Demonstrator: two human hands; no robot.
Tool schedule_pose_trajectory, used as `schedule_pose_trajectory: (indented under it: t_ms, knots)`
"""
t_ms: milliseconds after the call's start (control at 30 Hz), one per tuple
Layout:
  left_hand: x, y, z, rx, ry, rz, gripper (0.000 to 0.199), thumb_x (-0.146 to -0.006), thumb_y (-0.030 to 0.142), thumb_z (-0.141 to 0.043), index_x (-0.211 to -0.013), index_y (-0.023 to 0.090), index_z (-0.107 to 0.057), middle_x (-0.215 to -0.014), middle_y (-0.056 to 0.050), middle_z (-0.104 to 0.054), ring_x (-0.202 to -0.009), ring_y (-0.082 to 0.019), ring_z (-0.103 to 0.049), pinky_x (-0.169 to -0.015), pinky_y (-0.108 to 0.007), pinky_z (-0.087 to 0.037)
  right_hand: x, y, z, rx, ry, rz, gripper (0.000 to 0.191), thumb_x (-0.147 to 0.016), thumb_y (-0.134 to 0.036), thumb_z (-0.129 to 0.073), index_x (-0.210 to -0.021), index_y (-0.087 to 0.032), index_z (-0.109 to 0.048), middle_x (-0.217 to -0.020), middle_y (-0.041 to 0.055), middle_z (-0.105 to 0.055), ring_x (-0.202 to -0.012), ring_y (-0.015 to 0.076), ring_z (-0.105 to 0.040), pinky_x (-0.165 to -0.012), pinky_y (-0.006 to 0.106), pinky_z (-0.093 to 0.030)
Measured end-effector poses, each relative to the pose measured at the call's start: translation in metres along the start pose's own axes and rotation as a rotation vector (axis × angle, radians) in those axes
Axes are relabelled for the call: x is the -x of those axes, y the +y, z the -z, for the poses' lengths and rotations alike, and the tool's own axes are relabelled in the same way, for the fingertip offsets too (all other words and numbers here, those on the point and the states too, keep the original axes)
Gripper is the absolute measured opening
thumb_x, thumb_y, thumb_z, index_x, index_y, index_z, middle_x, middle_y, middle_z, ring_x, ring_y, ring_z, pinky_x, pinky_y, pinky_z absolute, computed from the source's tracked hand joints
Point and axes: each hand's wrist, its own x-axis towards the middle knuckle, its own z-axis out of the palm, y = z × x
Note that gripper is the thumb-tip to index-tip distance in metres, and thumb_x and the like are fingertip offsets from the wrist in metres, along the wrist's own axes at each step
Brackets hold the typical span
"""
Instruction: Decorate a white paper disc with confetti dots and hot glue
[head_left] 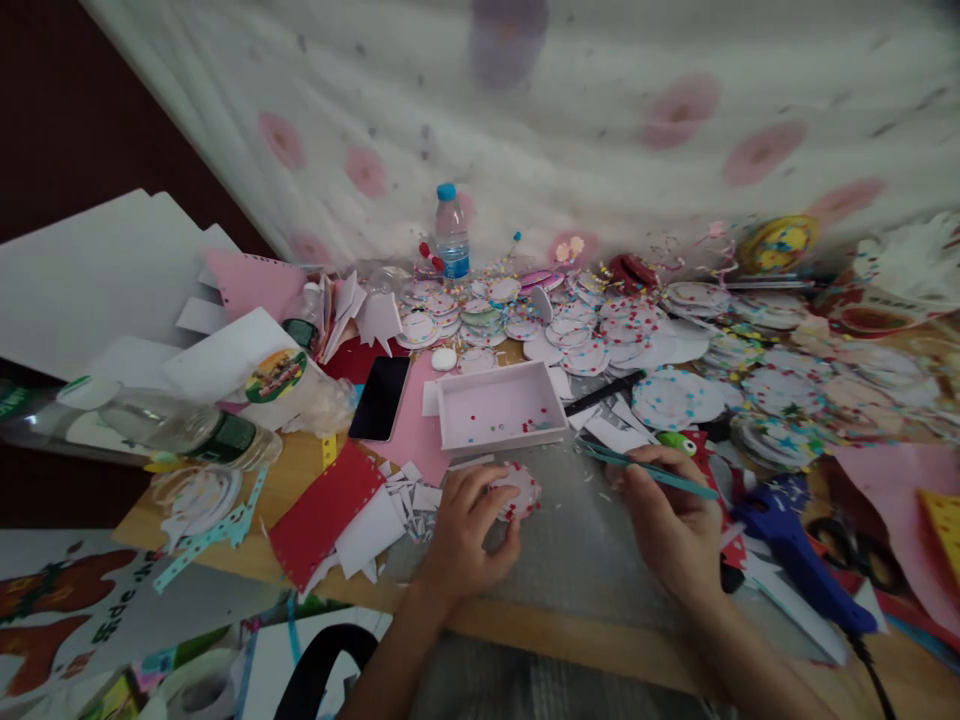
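Observation:
A small round white paper disc (523,490) with red dots along its edge lies on the grey mat, and my left hand (472,530) holds it by its left side with thumb and fingers. My right hand (671,520) pinches teal tweezers (645,468), whose tips point left, above the mat and apart from the disc. Just behind my hands stands an open white box (501,405) with several tiny red and blue dots inside. A black stick-like tool (604,392) lies to the right of the box.
Many decorated discs (574,330) are heaped at the back and right. A phone (380,398), red paper (328,515) and paper scraps lie left. A blue glue gun (799,550) and scissors (855,550) lie right. A water bottle (451,235) stands behind.

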Motion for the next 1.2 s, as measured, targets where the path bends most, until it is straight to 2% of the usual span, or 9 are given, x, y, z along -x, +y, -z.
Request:
schedule_pose_trajectory:
  t_ms: [100,167,267,500,800,900,1033,1133,1200]
  knots:
    - [-0.003,0.0,0.009,-0.085,-0.058,0.026,0.053,-0.079,0.02,-0.058,-0.131,0.018,-0.046,-0.137,-0.015,-0.048,-0.128,-0.031,-0.043,-0.106,-0.05,-0.034,-0.013,-0.008,0.007,0.197,-0.028,0.198,0.008,-0.081,-0.025,-0.067,-0.089,-0.024,-0.066,-0.092,0.0039,-0.064,-0.087,0.0192,-0.061,-0.078,0.034,-0.048]
    - [-0.005,-0.001,0.012,-0.148,-0.098,0.084,0.066,-0.081,0.024,-0.057,-0.142,0.015,-0.035,-0.147,-0.017,-0.038,-0.137,-0.033,-0.032,-0.111,-0.054,-0.026,-0.023,-0.014,0.005,0.274,-0.092,0.279,0.008,-0.082,-0.023,-0.066,-0.089,-0.024,-0.067,-0.096,0.0047,-0.067,-0.094,0.0208,-0.062,-0.084,0.037,-0.048]
    - [-0.007,-0.004,0.013,-0.216,-0.182,0.143,0.074,-0.083,0.029,-0.056,-0.148,0.012,-0.024,-0.152,-0.017,-0.031,-0.142,-0.033,-0.024,-0.113,-0.055,-0.022,-0.04,-0.016,-0.006,0.426,-0.158,0.294,0.01,-0.084,-0.025,-0.064,-0.092,-0.025,-0.068,-0.088,0.0037,-0.071,-0.082,0.02,-0.065,-0.074,0.035,-0.049]
    - [-0.006,-0.004,0.014,-0.254,-0.261,0.163,0.075,-0.087,0.036,-0.054,-0.15,0.012,-0.021,-0.155,-0.015,-0.028,-0.144,-0.034,-0.02,-0.113,-0.054,-0.024,-0.069,0.004,-0.041,0.756,-0.264,0.508,0.007,-0.083,-0.024,-0.061,-0.08,-0.024,-0.068,-0.069,0.0004,-0.069,-0.062,0.0186,-0.06,-0.064,0.035,-0.037]
    - [-0.006,-0.006,0.015,-0.228,-0.284,0.175,0.078,-0.086,0.036,-0.055,-0.151,0.013,-0.018,-0.155,-0.015,-0.027,-0.143,-0.035,-0.022,-0.113,-0.056,-0.025,-0.075,0.018,-0.049,0.871,-0.363,0.51,0.008,-0.083,-0.022,-0.061,-0.078,-0.024,-0.067,-0.069,-0.0001,-0.07,-0.061,0.0176,-0.057,-0.067,0.035,-0.031]
    - [-0.005,-0.006,0.016,-0.207,-0.283,0.173,0.08,-0.084,0.036,-0.057,-0.151,0.012,-0.019,-0.155,-0.016,-0.027,-0.143,-0.036,-0.02,-0.113,-0.056,-0.025,-0.075,0.016,-0.05,0.839,-0.348,0.505,0.007,-0.083,-0.024,-0.062,-0.078,-0.024,-0.068,-0.068,-0.0004,-0.069,-0.058,0.0166,-0.056,-0.066,0.035,-0.032]
    - [-0.011,-0.015,0.021,-0.152,-0.293,0.155,0.083,-0.083,0.04,-0.059,-0.15,0.012,-0.019,-0.155,-0.017,-0.026,-0.143,-0.037,-0.018,-0.113,-0.058,-0.023,-0.073,-0.002,-0.048,0.761,-0.232,0.44,0.009,-0.083,-0.029,-0.064,-0.079,-0.025,-0.07,-0.064,-0.0013,-0.065,-0.052,0.0148,-0.051,-0.064,0.035,-0.034]
    - [-0.021,-0.026,0.026,-0.076,-0.299,0.122,0.078,-0.083,0.036,-0.058,-0.149,0.016,-0.023,-0.154,-0.016,-0.029,-0.143,-0.035,-0.019,-0.113,-0.059,-0.022,-0.066,-0.022,-0.045,0.668,-0.13,0.432,0.005,-0.083,-0.028,-0.067,-0.08,-0.026,-0.07,-0.067,-0.0013,-0.066,-0.054,0.0147,-0.051,-0.065,0.035,-0.036]
    - [-0.027,-0.028,0.03,-0.006,-0.238,0.127,0.067,-0.084,0.03,-0.056,-0.145,0.018,-0.03,-0.152,-0.015,-0.032,-0.142,-0.033,-0.024,-0.113,-0.059,-0.023,-0.056,-0.035,-0.042,0.583,-0.097,0.441,0.005,-0.082,-0.023,-0.068,-0.083,-0.027,-0.07,-0.069,-0.0011,-0.068,-0.056,0.0155,-0.053,-0.065,0.035,-0.037]
